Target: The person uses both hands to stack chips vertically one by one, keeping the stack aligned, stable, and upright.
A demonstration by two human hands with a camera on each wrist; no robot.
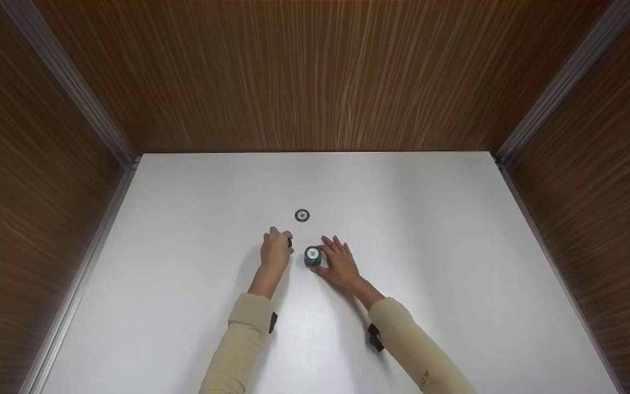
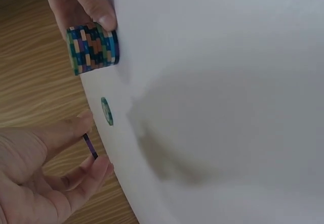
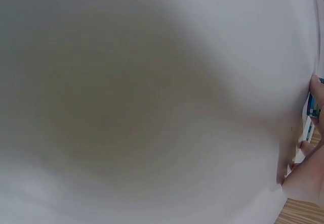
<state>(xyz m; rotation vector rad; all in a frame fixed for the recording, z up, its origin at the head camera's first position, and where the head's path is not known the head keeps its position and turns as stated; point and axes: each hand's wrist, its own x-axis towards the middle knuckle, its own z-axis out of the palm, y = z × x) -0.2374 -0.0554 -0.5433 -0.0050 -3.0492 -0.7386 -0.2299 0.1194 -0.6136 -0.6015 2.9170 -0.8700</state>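
Observation:
Between thumb and fingertips, my left hand [image 1: 275, 251] pinches one poker chip [image 2: 90, 146], seen edge-on with a purple patch in the left wrist view and held off the white table. Just to its right stands an upright stack of poker chips [image 1: 313, 256], with multicoloured edges in the left wrist view. The thumb and index finger of my right hand [image 1: 341, 265] hold the stack from its right side, while the other fingers spread over the table. Beyond both hands, a single poker chip [image 1: 302, 215] lies flat. The right wrist view catches only part of the right hand and stack.
The white tabletop [image 1: 430, 219] extends all around the hands. A brown wood-grain panel [image 1: 315, 76] rises behind it, with similar panels at the left [image 1: 30, 180] and right [image 1: 594, 180]. Grey metal strips run along the side edges.

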